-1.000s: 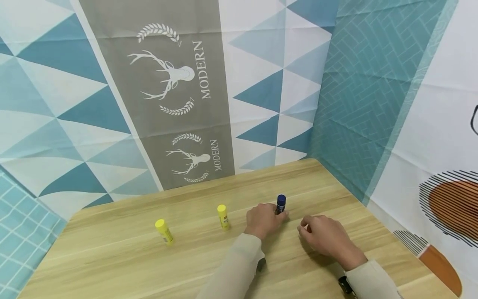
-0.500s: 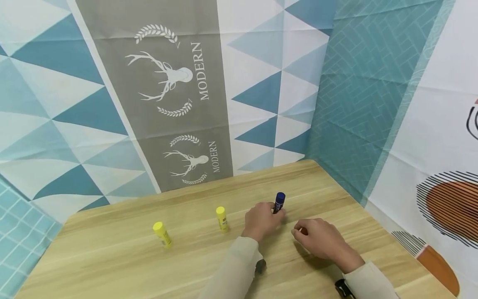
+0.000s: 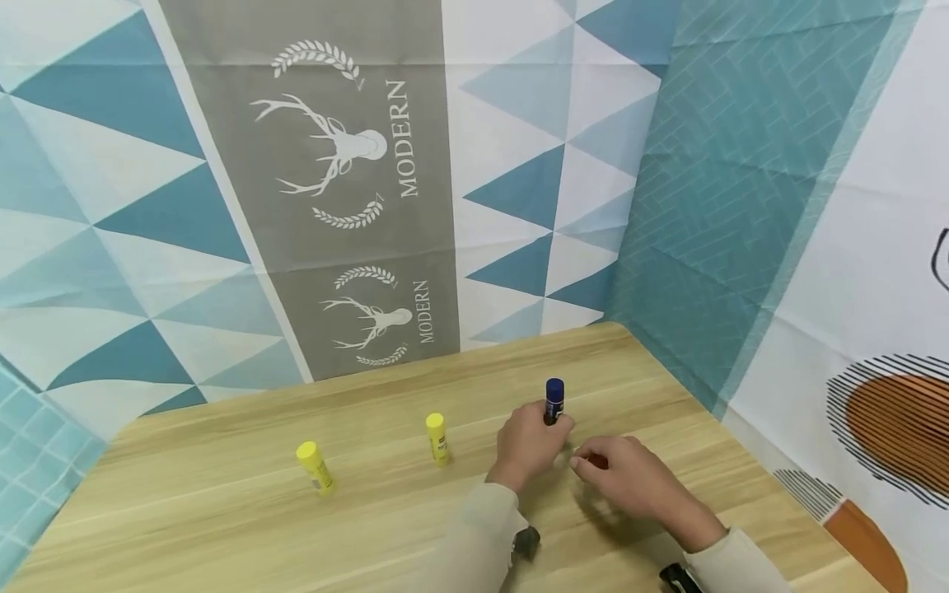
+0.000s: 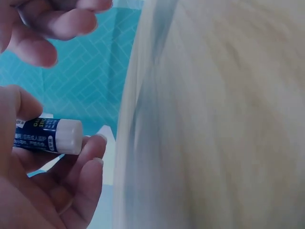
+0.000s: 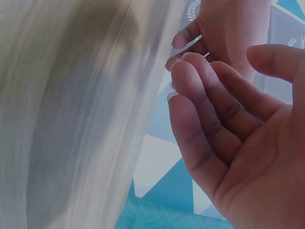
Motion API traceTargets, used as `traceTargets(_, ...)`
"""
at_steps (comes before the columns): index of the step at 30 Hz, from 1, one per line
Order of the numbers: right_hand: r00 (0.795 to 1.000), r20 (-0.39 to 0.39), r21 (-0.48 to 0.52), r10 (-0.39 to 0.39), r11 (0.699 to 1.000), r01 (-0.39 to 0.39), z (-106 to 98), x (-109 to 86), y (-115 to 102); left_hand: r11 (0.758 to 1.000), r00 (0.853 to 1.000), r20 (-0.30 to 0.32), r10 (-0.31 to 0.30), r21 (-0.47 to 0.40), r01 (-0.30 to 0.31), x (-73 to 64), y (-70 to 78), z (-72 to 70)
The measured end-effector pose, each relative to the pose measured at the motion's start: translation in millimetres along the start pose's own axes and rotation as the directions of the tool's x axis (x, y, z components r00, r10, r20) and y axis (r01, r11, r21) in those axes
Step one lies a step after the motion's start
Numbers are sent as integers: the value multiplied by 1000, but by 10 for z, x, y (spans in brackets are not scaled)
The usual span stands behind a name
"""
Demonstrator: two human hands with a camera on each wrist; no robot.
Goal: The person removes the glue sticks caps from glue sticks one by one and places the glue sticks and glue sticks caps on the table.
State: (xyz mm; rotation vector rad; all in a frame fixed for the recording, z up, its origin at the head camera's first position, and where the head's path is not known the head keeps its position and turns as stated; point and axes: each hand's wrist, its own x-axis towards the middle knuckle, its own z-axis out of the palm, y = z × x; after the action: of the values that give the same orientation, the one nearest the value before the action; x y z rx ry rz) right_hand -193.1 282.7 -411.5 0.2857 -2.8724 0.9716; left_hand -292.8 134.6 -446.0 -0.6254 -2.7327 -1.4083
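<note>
My left hand (image 3: 530,445) grips a dark blue glue stick (image 3: 554,402) between thumb and fingers, its cap pointing up in the head view. From the left wrist, the glue stick's white base (image 4: 70,137) shows apart from the wooden tabletop (image 4: 228,119). My right hand (image 3: 633,478) hovers just right of the left one and holds nothing. Its fingers (image 5: 186,119) are loosely bent, with the thumb apart from them, in the right wrist view. Left of the hands, two yellow glue sticks stand on the table, the nearer one (image 3: 437,439) and the farther one (image 3: 315,467).
The wooden table (image 3: 222,527) meets a patterned cloth backdrop (image 3: 371,206) along its far edge. A teal and white cloth (image 3: 712,206) hangs at the right side. Dark wrist straps (image 3: 678,578) sit at the sleeves.
The left hand has raised the blue glue stick slightly. My right hand has shifted a little left, closer to the left hand. The head view has tilted slightly.
</note>
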Motion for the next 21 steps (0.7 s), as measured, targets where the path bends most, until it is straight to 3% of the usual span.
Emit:
traceTargets(9,1000,0,-84,-10,996,10,5,-40,56,999,997,-66,40,-12,-41,-4,27,97)
traceTargets(13,999,-31,-68,-16,998,14,-4,-6,53,997,994,-83,72,-24,-74,7,24,107)
traceTargets(21,999,-21,-41,-25,999,24,-70,112,43,990,989,-110,96,-92,-106,20,67,108)
